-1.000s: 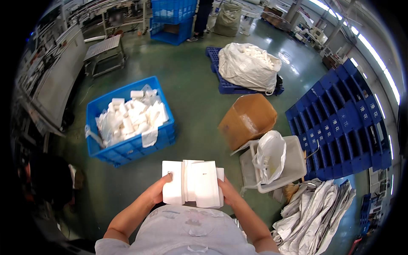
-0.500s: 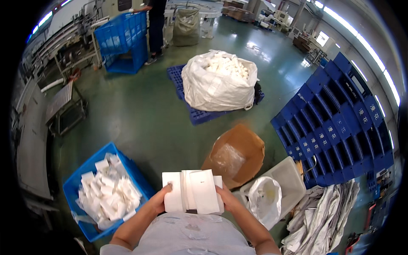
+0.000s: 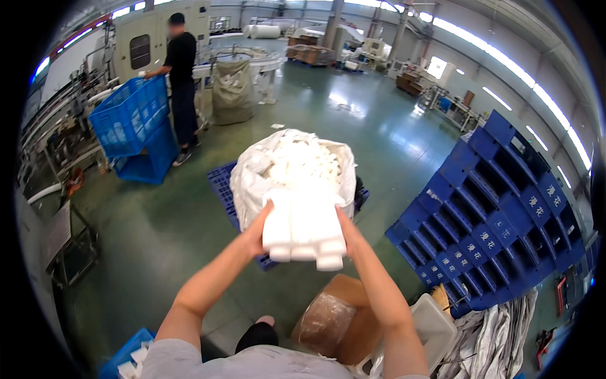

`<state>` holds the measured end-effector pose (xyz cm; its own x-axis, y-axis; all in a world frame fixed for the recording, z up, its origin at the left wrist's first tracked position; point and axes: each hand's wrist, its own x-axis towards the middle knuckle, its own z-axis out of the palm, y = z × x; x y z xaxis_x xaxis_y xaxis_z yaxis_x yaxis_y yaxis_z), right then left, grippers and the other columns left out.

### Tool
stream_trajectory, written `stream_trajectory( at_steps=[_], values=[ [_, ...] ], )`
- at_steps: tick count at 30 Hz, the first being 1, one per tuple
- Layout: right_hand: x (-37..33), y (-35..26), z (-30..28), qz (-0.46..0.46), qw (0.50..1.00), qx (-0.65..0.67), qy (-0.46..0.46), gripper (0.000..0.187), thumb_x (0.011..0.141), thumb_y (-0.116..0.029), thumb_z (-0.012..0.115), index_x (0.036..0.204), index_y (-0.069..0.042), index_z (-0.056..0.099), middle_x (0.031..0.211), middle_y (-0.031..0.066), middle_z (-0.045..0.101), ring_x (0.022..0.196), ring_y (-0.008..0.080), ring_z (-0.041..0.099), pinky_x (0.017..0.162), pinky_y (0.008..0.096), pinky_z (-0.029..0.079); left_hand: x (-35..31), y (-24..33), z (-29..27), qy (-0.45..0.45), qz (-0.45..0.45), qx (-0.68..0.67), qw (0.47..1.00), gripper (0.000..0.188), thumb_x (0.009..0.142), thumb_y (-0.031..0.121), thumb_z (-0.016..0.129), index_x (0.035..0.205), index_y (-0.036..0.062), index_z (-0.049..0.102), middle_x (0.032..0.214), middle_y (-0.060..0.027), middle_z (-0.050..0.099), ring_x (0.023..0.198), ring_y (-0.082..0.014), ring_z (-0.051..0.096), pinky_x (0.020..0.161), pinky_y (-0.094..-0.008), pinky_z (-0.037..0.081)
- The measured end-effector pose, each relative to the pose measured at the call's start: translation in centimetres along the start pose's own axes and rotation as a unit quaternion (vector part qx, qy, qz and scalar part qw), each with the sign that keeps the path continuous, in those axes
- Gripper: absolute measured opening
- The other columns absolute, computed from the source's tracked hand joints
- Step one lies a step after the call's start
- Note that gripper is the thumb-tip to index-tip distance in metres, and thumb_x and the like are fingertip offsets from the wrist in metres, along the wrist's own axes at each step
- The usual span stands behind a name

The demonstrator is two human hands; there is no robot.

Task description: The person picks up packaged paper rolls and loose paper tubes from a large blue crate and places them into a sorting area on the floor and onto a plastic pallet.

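Note:
Out in front of me I hold a bundle of white, flat, rectangular pieces [image 3: 303,224], pressed together side by side; they look like folded tissue, but overexposure hides their detail. My left hand [image 3: 257,228] grips the left end and my right hand [image 3: 349,232] the right end, thumbs on top and arms stretched out. Just beyond and partly under the bundle stands a large white woven sack [image 3: 248,169], filled with many loose white pieces [image 3: 303,158]. It rests on a blue plastic pallet [image 3: 222,183].
Stacked blue pallets [image 3: 486,234] rise at the right. Near my feet are a cardboard box [image 3: 363,303], a pale plastic bin [image 3: 435,328] and folded sacks [image 3: 492,335]. A blue crate [image 3: 129,350] sits low left. A person [image 3: 182,76] stands by blue crates [image 3: 136,117] at the far left.
The bundle has moved from close to my body out to the sack, and my arms have stretched forward. My view has tilted up, and one foot has come into sight.

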<state>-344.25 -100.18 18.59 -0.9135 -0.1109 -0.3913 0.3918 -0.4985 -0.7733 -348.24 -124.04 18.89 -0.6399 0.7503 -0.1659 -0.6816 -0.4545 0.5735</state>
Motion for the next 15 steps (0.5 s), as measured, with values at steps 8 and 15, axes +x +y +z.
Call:
stream_trajectory(
  at_steps=[8, 15],
  values=[
    [-2.8, 4.0, -11.7, -0.34, 0.825, -0.312, 0.325, 0.023, 0.081, -0.02, 0.061, 0.093, -0.001, 0.054, 0.075, 0.0085, 0.056, 0.071, 0.016, 0.053, 0.067, 0.0302, 0.045, 25.8, -4.7, -8.9, 0.084, 0.035, 0.48, 0.872, 0.034, 0.087, 0.04, 0.05, 0.098, 0.0092, 0.058, 0.08, -0.0044, 0.06, 0.072, -0.0136, 0.056, 0.065, -0.0307, 0.045],
    [-32.4, 49.9, -3.1, 0.34, 0.778, -0.28, 0.448, 0.029, 0.076, -0.026, 0.052, 0.089, -0.005, 0.066, 0.093, 0.0184, 0.064, 0.088, 0.0348, 0.062, 0.077, 0.0456, 0.048, 4.3, -32.1, -19.5, -0.373, -0.385, 0.611, 0.582, 0.025, 0.083, 0.026, 0.051, 0.085, 0.0046, 0.064, 0.079, -0.0102, 0.064, 0.069, -0.0183, 0.061, 0.061, -0.0311, 0.049]
  ],
)
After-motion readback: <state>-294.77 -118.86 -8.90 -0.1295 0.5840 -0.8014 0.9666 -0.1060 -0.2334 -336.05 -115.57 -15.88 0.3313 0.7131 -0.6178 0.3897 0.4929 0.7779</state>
